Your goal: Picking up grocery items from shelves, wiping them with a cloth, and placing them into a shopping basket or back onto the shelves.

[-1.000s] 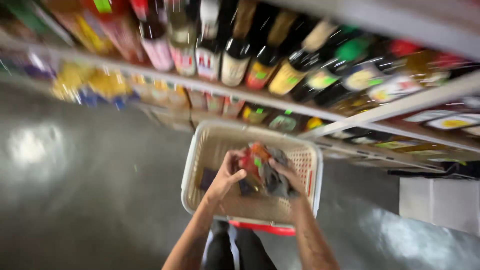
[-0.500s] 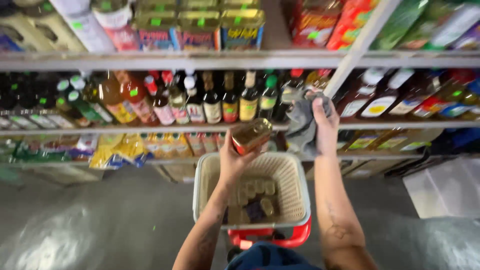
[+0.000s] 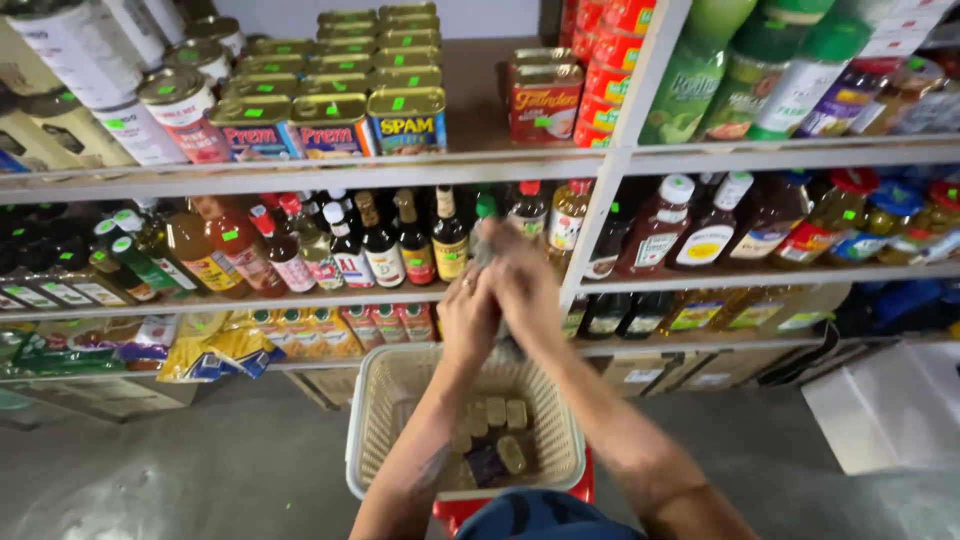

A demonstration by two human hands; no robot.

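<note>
My left hand (image 3: 468, 318) and my right hand (image 3: 527, 287) are pressed together in front of the middle shelf of sauce bottles (image 3: 400, 245). Both are closed around a small item that the fingers mostly hide. A grey cloth (image 3: 510, 347) pokes out below them, in my right hand. The earlier frame shows an amber jar with a gold lid in my left hand. Below my forearms sits a cream plastic basket (image 3: 375, 420) with several lidded jars (image 3: 495, 415) lying in it.
The top shelf carries rows of rectangular meat tins (image 3: 330, 120) and round cans (image 3: 150, 110). Squeeze bottles of sauce (image 3: 700, 225) fill the right bay. Yellow packets (image 3: 215, 345) lie on the low shelf. A red stool (image 3: 455, 510) supports the basket on the grey concrete floor (image 3: 200, 460).
My hands rose from the basket, the left with an amber jar and the right with a grey cloth, spread apart near the shelf, then came together. The view tilted up.
</note>
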